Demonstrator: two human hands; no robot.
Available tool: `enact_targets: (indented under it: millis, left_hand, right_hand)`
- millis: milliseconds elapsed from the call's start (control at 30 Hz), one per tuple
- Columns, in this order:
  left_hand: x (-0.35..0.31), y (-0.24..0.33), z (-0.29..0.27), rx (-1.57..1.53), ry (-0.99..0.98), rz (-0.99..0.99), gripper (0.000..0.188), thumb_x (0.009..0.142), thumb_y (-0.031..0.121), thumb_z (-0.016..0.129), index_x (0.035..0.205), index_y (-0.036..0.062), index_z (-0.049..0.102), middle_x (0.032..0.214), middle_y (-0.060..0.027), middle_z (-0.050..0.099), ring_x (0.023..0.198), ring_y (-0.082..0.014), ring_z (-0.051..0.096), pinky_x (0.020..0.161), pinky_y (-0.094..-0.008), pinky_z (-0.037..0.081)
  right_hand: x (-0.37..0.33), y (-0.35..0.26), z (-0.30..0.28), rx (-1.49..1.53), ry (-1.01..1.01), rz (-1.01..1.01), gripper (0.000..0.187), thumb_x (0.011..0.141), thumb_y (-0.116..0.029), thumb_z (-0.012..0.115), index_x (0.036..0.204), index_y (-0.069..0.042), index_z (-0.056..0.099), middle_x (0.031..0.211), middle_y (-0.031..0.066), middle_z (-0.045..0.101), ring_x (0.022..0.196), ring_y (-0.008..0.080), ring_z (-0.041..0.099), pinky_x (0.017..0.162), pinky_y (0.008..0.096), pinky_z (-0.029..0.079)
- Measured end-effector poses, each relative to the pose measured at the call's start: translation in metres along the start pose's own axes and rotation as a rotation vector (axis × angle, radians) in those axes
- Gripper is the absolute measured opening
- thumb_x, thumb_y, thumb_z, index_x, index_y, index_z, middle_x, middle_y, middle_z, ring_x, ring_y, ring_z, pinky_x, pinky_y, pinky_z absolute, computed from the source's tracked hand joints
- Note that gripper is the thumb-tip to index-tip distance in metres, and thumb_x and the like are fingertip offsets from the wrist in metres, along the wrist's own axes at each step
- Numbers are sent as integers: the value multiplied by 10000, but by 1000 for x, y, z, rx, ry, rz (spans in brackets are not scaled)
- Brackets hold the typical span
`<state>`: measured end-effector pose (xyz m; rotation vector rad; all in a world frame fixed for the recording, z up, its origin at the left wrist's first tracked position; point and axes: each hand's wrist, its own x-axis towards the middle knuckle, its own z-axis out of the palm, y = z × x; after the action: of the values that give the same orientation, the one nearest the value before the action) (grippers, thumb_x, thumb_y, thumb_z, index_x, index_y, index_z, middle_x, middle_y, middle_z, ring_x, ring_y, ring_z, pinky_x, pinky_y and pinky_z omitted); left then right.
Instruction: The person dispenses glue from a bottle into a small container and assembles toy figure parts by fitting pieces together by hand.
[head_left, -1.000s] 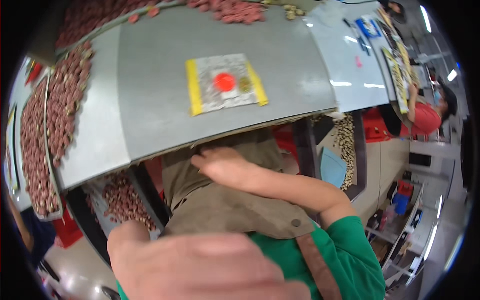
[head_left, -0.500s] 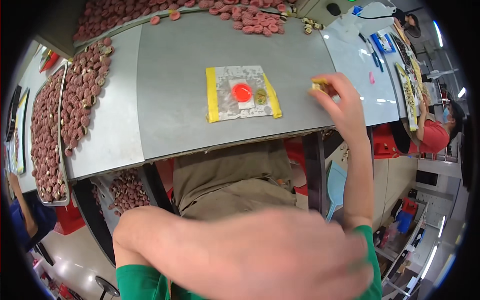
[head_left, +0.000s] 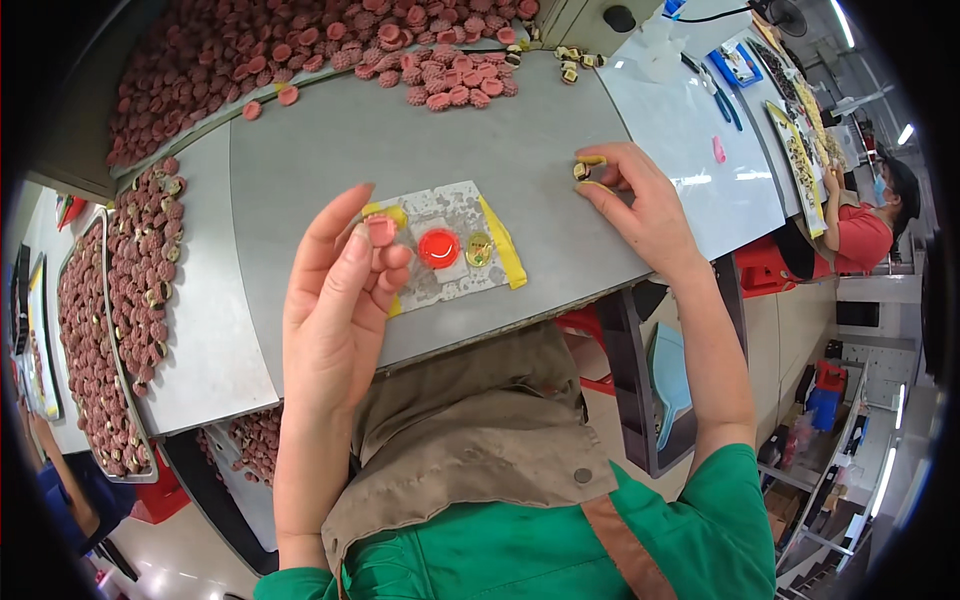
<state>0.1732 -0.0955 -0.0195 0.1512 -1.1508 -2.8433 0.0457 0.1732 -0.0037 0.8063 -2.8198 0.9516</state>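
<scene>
My left hand (head_left: 345, 290) is raised over the left edge of the pad (head_left: 440, 290), pinching a pink bumpy shell-like piece (head_left: 381, 231) with a squarish recess between thumb and fingers. Right of the pad, my right hand (head_left: 640, 205) holds a small black-and-cream piece (head_left: 582, 171) between thumb and forefinger. Yellow covers show on the fingertips. The pad is speckled grey-white with yellow tape along its sides. On it stand a round red dish (head_left: 438, 248) and a small yellow-green disc (head_left: 479, 249).
Pink bumpy pieces (head_left: 460, 75) lie heaped at the back, others (head_left: 143, 270) on the left. A long tray (head_left: 95, 370) of them stands farther left. Several black-and-cream pieces (head_left: 570, 65) sit at the back right. Pliers (head_left: 725, 105) lie at right, near a co-worker (head_left: 865, 235).
My left hand has swung up from low in front of my body to the pad's left side, now showing the pink piece. My right hand keeps its pinch. The whole view has shifted.
</scene>
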Motion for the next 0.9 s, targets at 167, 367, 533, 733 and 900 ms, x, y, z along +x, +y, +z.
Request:
enact_targets:
  millis: [167,367,533,733,900]
  left_hand:
    - [10,-12,8,-4,113,-62,377,993,108,501,1353,7,451,1087,-48,589,920,-101,583,819,-224,506]
    - [16,-16,-2,-88,15,-17,330,993,138,515,1299,16,504,1048,-31,591,909,-107,588,829,-242,495]
    - [14,-8,-5,-125,1,-43,341,994,160,522,1305,22,511,1053,-25,599,928,-105,596,853,-251,487]
    - [11,0,-10,-113,25,-74,327,993,164,524,1294,37,514,1053,-17,596,927,-103,594,853,-247,486]
    - [9,9,-14,-170,69,-109,341,993,134,507,1313,18,484,1053,-42,597,883,-108,573,776,-231,496]
  right_hand:
    - [17,18,-7,-63,-36,-126,187,877,-76,639,1061,-40,646,939,79,616,837,168,612,731,274,488]
    - [53,11,-6,-224,-113,-142,194,906,-139,608,1055,-24,654,906,101,608,761,238,590,690,312,476]
    - [67,11,5,-178,-45,-177,197,915,-152,581,1025,-17,673,897,109,617,778,256,586,699,327,467]
    - [81,2,9,-152,-67,-167,207,924,-145,556,1015,-1,674,914,125,631,801,268,589,722,325,468]
    - [77,-16,9,-74,-131,-80,254,924,-147,577,1145,-29,615,1016,112,619,861,227,611,731,312,480]
